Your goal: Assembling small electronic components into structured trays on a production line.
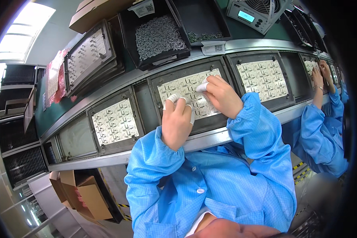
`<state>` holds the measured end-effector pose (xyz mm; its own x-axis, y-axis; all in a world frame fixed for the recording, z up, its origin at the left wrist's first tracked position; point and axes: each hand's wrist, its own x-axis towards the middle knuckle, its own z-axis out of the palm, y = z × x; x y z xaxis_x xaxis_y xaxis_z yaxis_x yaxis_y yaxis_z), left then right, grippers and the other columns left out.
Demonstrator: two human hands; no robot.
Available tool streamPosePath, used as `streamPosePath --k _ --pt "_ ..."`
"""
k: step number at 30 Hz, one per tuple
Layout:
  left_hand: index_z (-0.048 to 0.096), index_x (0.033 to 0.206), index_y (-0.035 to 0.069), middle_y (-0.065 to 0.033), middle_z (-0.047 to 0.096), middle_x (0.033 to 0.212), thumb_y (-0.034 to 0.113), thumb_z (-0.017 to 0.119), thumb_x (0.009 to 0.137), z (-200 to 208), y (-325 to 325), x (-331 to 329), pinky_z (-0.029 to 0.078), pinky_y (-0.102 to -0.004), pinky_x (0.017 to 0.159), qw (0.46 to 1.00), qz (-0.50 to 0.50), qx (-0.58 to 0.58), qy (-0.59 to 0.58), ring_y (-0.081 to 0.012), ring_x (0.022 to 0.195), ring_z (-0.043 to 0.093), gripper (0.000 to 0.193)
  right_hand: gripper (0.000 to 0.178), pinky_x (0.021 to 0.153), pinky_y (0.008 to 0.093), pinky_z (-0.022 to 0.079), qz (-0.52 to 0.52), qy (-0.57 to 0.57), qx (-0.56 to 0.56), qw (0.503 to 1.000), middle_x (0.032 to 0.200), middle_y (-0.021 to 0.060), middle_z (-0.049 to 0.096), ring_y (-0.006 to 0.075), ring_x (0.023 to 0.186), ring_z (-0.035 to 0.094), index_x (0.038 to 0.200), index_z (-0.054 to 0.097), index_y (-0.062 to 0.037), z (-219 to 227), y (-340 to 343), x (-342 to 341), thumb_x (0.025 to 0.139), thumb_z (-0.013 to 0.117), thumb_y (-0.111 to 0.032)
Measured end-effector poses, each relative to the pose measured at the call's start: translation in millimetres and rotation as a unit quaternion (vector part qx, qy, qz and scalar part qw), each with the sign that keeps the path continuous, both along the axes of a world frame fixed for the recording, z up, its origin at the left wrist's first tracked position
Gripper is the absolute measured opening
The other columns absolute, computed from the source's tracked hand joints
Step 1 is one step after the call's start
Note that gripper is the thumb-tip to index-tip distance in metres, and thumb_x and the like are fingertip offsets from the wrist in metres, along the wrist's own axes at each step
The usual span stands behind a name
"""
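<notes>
Two hands over one board, and we're right above them! Our left hand (176,125) comes in with bent fingers, tips down on the near-left part of the white board (189,85); our right hand (225,97) is curled, thumb and fingers drawn together at the board's upper right. White covers (203,85) wrap several fingertips, and whether either hand pinches a small part beneath them, we can't make out.

The board lies flat in a dark tray (178,74), straight ahead of us on the metal line. To its left we have another white board (115,122) in its own tray; to its right, one more (261,78). Farther right, a co-worker's hands (319,75) are at a board of their own.

Beyond the rail, on the green desk (47,115), we spot a black bin (125,23) heaped with small grey parts (158,37), and beside it a second bin (196,16) with a thin layer of greenish ones. A white device (250,12) with a lit screen stands behind, and stacked trays (87,55) lean at left, next to pink wrap (60,81). Lower left, an open cardboard box (95,202)!
</notes>
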<state>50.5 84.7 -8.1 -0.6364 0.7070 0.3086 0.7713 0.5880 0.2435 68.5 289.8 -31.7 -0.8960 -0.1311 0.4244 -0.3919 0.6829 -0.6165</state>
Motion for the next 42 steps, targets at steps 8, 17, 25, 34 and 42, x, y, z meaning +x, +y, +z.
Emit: streamPosePath --k 8,17,25,34,42 --pt "0.067 0.086 0.002 -0.0111 0.06 0.107 0.008 0.059 0.077 11 2 3 0.049 -0.0391 0.089 0.995 -0.053 -0.081 0.032 -0.0325 0.109 0.054 0.014 0.02 0.078 0.0395 0.048 -0.008 -0.011 -0.006 1.0 0.094 0.0109 0.057 0.032 0.089 0.056 0.099 0.067 -0.0033 1 2 1 0.079 0.069 0.001" --pt "0.057 0.134 0.001 -0.0209 0.057 0.12 -0.006 0.066 0.081 15 -34 -10 0.047 -0.0412 0.095 0.974 0.053 0.212 -0.052 -0.037 0.109 0.056 0.054 0.016 0.079 0.0392 0.046 0.04 -0.075 -0.025 0.996 0.088 0.0074 0.061 0.0308 0.09 0.056 0.091 0.069 -0.0096 17 -8 26 0.078 0.069 0.001" --pt "0.061 0.129 0.001 -0.0169 0.056 0.124 -0.008 0.063 0.085 -2 -56 -29 0.049 -0.0359 0.087 0.926 0.188 0.322 -0.051 -0.0291 0.106 0.057 0.045 0.021 0.078 0.0387 0.048 0.058 -0.114 -0.026 0.991 0.091 0.0088 0.064 0.0309 0.088 0.056 0.102 0.067 -0.0065 9 -33 36 0.082 0.069 0.0" --pt "0.061 0.129 0.002 -0.0166 0.056 0.125 -0.009 0.064 0.084 -3 -58 -27 0.047 -0.0373 0.092 0.927 0.188 0.323 -0.032 -0.0305 0.111 0.055 0.046 0.023 0.077 0.0382 0.05 0.036 -0.103 0.017 0.994 0.091 0.0102 0.066 0.0308 0.088 0.058 0.107 0.066 -0.0049 10 -34 39 0.084 0.068 -0.001" --pt "0.063 0.125 0.0 -0.0171 0.056 0.124 -0.009 0.064 0.083 -4 -59 -29 0.045 -0.0391 0.099 0.932 0.162 0.32 -0.045 -0.0327 0.115 0.056 0.043 0.025 0.062 0.0341 0.043 0.066 0.013 0.285 0.956 0.075 0.0023 0.056 0.0198 0.078 0.054 0.103 0.062 -0.0029 29 -69 30 0.08 0.061 -0.012"
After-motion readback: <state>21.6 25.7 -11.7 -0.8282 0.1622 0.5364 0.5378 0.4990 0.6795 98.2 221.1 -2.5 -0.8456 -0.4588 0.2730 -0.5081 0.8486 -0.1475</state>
